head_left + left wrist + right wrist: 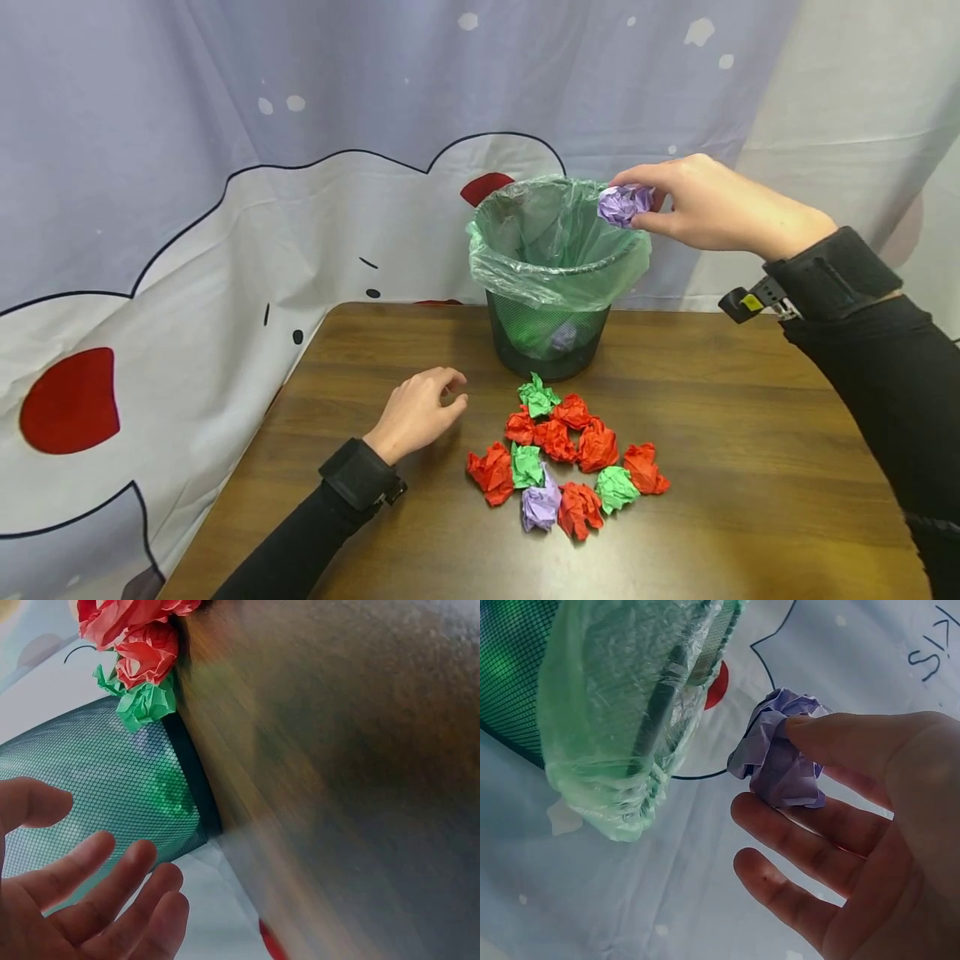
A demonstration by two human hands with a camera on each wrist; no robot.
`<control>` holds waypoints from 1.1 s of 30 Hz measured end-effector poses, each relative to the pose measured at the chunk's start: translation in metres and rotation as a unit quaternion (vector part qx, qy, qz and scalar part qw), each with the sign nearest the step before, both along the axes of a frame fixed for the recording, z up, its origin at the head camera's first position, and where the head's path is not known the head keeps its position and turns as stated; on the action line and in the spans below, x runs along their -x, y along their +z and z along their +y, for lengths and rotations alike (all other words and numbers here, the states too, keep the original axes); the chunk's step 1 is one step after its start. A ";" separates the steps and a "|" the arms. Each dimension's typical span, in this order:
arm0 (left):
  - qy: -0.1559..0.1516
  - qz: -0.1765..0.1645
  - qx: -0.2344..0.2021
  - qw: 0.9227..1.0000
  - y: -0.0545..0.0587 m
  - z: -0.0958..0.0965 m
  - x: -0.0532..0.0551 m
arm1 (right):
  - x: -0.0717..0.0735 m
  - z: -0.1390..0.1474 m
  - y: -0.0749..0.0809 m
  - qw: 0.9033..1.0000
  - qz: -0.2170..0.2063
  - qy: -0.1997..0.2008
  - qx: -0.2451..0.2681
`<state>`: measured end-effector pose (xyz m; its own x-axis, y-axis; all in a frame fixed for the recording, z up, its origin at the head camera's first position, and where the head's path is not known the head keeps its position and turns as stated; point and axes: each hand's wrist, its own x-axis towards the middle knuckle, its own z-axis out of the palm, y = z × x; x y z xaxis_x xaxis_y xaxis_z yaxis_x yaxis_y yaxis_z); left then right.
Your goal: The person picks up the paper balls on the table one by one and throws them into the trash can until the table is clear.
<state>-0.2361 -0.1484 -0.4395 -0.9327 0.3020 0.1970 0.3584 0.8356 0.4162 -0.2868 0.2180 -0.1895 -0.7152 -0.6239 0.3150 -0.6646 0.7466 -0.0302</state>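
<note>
My right hand (708,207) pinches a crumpled purple paper ball (624,205) between thumb and fingers, at the right rim of a mesh waste bin (551,367). In the right wrist view the purple paper ball (780,750) shows beside the green bag edge. A translucent green bag (558,279) lines the bin and folds over its rim. Through the mesh, green and purple paper shows at the bottom. My left hand (417,412) is low over the table, fingers loosely bent and holding nothing, left of the paper balls; the left wrist view shows the hand (97,900) before the bin.
On the wooden table (750,467), several crumpled red paper balls (597,446) lie in front of the bin, among green ones (617,489) and a purple one (542,504). A patterned curtain (360,83) hangs behind and along the left of the table.
</note>
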 end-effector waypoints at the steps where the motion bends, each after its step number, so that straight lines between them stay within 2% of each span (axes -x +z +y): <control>1: 0.000 -0.001 -0.001 1.000 0.000 0.000 0.000 | 0.003 -0.002 0.001 1.000 -0.004 0.000 -0.001; 7: -0.005 0.006 0.003 1.000 -0.002 0.000 -0.002 | 0.018 -0.013 0.003 1.000 -0.030 -0.006 -0.006; 14: -0.013 0.010 0.007 1.000 -0.004 0.002 -0.004 | 0.027 -0.014 -0.006 0.997 -0.070 -0.026 -0.024; 22: -0.008 0.014 0.014 1.000 -0.007 0.002 -0.005 | 0.019 -0.004 -0.016 0.998 -0.048 -0.028 -0.021; 33: -0.019 0.013 0.008 1.000 -0.010 0.004 -0.005 | -0.006 0.013 -0.025 1.000 -0.013 -0.025 0.007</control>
<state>-0.2314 -0.1443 -0.4491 -0.9153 0.3408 0.2148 0.4004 0.8279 0.3926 -0.2809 0.2306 -0.2145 -0.7538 -0.5828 0.3035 -0.6250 0.7785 -0.0573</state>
